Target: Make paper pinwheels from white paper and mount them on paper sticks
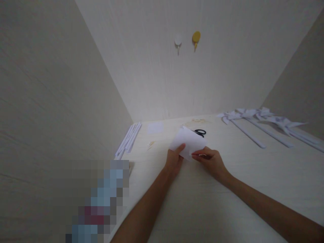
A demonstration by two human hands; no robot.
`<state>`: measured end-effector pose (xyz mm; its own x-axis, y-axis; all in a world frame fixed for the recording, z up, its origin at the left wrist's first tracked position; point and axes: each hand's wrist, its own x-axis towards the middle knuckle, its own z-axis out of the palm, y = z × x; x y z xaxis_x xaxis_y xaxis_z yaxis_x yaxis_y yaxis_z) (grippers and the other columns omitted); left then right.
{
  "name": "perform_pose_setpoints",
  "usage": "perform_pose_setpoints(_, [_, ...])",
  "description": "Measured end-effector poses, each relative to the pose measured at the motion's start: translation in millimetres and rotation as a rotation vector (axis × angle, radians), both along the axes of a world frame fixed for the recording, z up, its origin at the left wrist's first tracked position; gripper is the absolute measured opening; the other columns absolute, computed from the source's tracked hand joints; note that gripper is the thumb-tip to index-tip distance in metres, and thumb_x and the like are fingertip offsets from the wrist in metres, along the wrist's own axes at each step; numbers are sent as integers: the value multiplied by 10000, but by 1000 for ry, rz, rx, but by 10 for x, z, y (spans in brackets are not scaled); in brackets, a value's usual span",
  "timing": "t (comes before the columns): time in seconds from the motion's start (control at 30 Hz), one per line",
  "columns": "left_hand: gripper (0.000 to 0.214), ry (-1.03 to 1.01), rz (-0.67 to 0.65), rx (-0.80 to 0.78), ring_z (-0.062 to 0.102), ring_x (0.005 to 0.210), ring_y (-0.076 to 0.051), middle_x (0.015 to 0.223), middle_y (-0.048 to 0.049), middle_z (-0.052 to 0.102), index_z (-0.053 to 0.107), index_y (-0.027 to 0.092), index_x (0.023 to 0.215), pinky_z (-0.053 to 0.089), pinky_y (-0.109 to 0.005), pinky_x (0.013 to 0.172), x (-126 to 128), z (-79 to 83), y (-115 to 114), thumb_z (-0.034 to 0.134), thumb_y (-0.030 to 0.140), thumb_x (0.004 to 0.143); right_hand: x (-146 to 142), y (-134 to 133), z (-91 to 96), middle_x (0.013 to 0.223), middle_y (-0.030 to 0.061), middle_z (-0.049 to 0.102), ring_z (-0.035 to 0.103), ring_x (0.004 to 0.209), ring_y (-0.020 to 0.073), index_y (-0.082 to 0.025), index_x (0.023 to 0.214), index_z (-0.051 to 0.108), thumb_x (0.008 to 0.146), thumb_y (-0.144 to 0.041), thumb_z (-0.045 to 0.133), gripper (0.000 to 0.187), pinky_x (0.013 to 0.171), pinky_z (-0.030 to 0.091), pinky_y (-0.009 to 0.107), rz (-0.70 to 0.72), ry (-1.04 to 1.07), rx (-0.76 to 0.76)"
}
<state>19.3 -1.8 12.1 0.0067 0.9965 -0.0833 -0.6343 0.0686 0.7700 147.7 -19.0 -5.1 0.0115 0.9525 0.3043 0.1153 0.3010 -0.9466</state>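
Observation:
A folded sheet of white paper (188,140) lies tilted on the pale tabletop (192,202), held from both sides. My left hand (174,159) grips its near left edge, thumb on top. My right hand (211,161) pinches the near right edge with fingers pressed together. Black scissors (200,132) lie just behind the sheet, partly hidden by it.
Rolled white paper sticks (128,140) lie along the left wall. Several paper pinwheels on long sticks (265,125) rest at the back right. A small white paper square (155,127) and scraps (151,144) sit further back. Two wall hooks, white (178,42) and yellow (196,37), hang above.

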Motion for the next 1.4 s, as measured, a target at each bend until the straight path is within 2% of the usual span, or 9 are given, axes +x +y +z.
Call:
perform_pose_setpoints(0.27, [125, 118, -113, 3, 580, 620, -127, 685, -18, 653, 646, 126, 682, 441, -261, 665, 28, -40, -16, 662, 158, 562, 25, 13, 25, 753, 37, 582, 558, 701, 153, -165, 638, 656, 585, -314, 659, 158, 608, 454, 274, -100, 54, -103])
perform_pose_setpoints(0.63, [139, 162, -123, 21, 586, 630, -139, 700, -33, 657, 651, 118, 672, 441, -283, 684, 38, -73, -8, 677, 180, 550, 12, 24, 56, 697, 33, 601, 556, 649, 146, -150, 631, 642, 586, -317, 655, 173, 586, 439, 268, -119, 106, -170])
perform_pose_setpoints(0.77, [157, 213, -112, 25, 585, 636, -148, 720, -49, 656, 645, 105, 664, 444, -302, 693, 30, -103, 3, 685, 201, 546, 14, 26, 55, 687, 33, 601, 553, 627, 145, -149, 623, 639, 582, -326, 657, 182, 565, 433, 266, -124, 96, -168])
perform_pose_setpoints(1.0, [238, 287, -136, 85, 591, 703, -174, 803, -79, 658, 648, 100, 766, 439, -340, 740, 16, -147, 9, 674, 229, 567, 27, 46, 9, 665, 34, 605, 534, 587, 136, -147, 639, 640, 605, -345, 645, 201, 551, 413, 271, -129, 62, -170])
perform_pose_setpoints(1.4, [230, 379, -154, 80, 579, 630, -166, 661, -50, 647, 662, 99, 699, 433, -299, 654, 12, -170, 4, 698, 249, 529, 22, 60, -5, 702, 54, 624, 539, 616, 150, -148, 627, 647, 601, -324, 642, 179, 533, 404, 265, -162, 37, -109])
